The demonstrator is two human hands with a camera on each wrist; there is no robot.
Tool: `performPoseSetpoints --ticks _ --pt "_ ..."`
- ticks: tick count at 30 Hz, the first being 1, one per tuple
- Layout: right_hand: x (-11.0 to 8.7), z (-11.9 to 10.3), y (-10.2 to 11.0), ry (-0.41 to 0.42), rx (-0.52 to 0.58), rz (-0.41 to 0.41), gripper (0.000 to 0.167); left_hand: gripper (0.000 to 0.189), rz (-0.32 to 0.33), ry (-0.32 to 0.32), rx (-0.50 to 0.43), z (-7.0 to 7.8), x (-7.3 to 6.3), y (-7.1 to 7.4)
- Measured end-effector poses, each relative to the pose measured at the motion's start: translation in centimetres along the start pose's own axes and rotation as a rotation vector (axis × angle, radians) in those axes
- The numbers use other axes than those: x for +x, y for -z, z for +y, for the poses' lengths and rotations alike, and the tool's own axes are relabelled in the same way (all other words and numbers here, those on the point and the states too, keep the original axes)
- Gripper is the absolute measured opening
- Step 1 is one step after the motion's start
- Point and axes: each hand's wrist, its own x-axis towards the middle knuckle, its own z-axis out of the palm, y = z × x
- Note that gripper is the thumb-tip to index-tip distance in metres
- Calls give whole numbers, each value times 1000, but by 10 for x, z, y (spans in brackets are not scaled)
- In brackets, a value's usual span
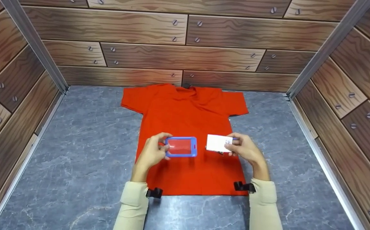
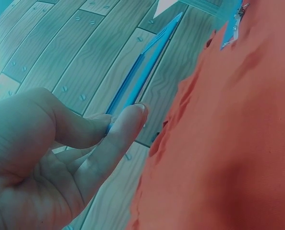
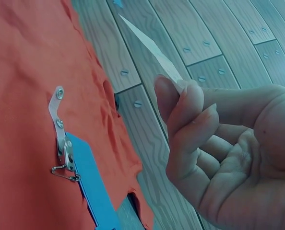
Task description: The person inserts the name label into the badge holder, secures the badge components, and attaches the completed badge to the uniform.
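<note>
My left hand pinches the left end of a blue-framed badge holder with a clear window, and red cloth shows through it. In the left wrist view the holder appears edge-on between thumb and fingers. To its right, my right hand pinches a white card with small print near its right edge. Under the card, a blue strip-like thing with a metal clip and a clear snap strap overlaps the shirt; the card and hand hide most of it in the head view.
A red T-shirt is spread flat beneath both hands, its collar toward the back wall. The grey marbled surface surrounds it. Wood-patterned panels enclose the back and both sides, with metal strips at the corners.
</note>
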Motion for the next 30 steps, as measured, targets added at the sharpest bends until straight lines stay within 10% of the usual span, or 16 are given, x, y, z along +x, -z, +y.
performPoseSetpoints --ticks 30 --pt "3 -14 -24 71 24 -98 37 36 -9 -20 -19 1 1 2"
